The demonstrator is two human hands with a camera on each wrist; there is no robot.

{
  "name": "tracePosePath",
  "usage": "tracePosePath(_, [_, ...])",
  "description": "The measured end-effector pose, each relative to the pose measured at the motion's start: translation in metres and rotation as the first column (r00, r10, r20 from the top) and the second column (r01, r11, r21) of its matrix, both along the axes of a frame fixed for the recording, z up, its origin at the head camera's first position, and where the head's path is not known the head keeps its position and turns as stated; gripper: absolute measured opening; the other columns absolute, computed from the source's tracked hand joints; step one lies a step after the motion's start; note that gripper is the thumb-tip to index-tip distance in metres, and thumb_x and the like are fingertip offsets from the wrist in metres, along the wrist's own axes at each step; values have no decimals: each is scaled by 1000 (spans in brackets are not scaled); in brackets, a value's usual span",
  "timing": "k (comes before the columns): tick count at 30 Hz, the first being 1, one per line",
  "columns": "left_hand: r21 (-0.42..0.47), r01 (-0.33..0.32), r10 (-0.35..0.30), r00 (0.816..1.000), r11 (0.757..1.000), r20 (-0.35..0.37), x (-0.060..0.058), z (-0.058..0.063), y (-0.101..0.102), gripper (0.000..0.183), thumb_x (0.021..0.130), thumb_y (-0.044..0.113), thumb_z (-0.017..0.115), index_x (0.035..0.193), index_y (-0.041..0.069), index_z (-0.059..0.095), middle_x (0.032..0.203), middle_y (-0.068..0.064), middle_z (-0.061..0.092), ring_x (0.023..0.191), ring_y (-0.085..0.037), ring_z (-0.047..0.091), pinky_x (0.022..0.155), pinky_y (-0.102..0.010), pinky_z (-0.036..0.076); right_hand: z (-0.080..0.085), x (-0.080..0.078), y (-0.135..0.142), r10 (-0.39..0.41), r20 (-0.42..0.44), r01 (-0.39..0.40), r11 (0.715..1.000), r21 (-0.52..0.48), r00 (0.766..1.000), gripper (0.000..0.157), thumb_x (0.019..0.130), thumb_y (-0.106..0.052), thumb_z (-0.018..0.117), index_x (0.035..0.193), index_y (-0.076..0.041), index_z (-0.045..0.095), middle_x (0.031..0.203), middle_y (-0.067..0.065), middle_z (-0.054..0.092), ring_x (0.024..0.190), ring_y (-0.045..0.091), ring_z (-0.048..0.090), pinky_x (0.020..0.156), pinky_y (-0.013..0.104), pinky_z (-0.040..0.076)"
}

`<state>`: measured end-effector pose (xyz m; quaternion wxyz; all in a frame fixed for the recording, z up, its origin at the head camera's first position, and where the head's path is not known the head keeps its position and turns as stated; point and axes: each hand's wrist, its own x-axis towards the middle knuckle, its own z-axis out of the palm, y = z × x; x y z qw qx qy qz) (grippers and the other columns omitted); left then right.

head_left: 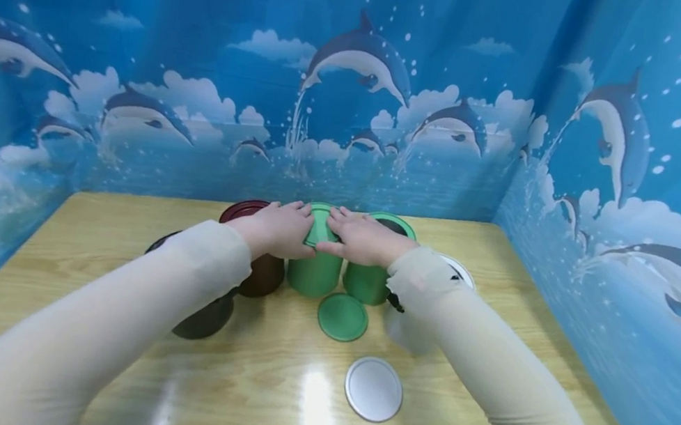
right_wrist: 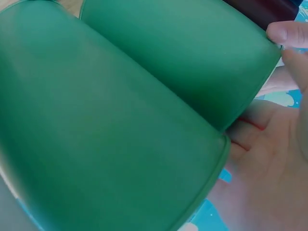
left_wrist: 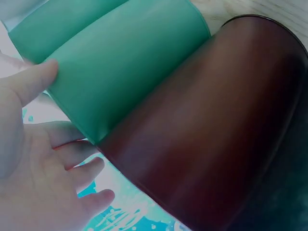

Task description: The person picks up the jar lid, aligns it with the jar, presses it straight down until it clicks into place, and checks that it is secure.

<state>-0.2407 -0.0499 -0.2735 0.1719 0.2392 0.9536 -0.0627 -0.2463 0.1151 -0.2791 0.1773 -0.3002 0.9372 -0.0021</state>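
Note:
A green canister stands upright in the middle of a row, its green lid on top. My left hand lies over the left side of that lid, fingers stretched forward; in the left wrist view its thumb touches the canister's rim. From the other side my right hand rests on the lid's right part, fingers extended and thumb at the near rim. To the right stands a second green canister, its dark inside showing. A dark red-brown canister stands just left.
A black canister stands at the left, partly behind my left sleeve. A white canister is mostly hidden by my right forearm. On the wooden table lie a green lid and a silver lid. A dolphin-print curtain borders the table.

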Motion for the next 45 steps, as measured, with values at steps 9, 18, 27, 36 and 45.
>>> tracePosePath(9, [-5,-5,5,1000,1000,-23,-1,2,2,72,94,49,47,148,6,25,153,-14,17,140,-31,12,109,-53,16,1,2,-5,-17,-41,19,999,33,999,76,94,-54,39,149,-8,15,155,10,6,142,24,3,112,46,9])
tracePosePath(18, [-16,26,-28,994,1000,-109,8,-4,-8,62,96,38,51,145,5,32,152,-14,22,140,-31,14,110,-52,16,-3,8,-5,-51,-72,55,997,60,996,72,97,-51,37,150,-8,14,155,11,5,141,24,1,112,48,8])
tracePosePath(27, [12,36,-34,992,999,-123,9,-5,-10,62,97,37,49,146,4,29,152,-14,20,139,-30,17,110,-52,17,0,14,-4,-52,-66,53,998,15,996,69,98,-47,36,149,-5,15,155,13,5,141,24,3,112,48,10])
tracePosePath(36, [0,45,-44,976,999,-215,18,-16,-12,60,96,39,48,145,6,34,151,-12,26,139,-30,18,109,-53,18,-4,15,-7,-66,-65,69,996,49,996,68,99,-46,35,149,-5,15,154,13,5,141,24,3,112,47,10])
tracePosePath(45, [-4,41,-40,944,999,-329,27,-23,-11,56,96,37,52,139,3,43,145,-13,37,137,-29,25,109,-51,21,-7,17,-9,-68,-71,70,997,34,995,68,99,-47,34,149,-6,14,155,13,2,141,23,0,112,46,10])
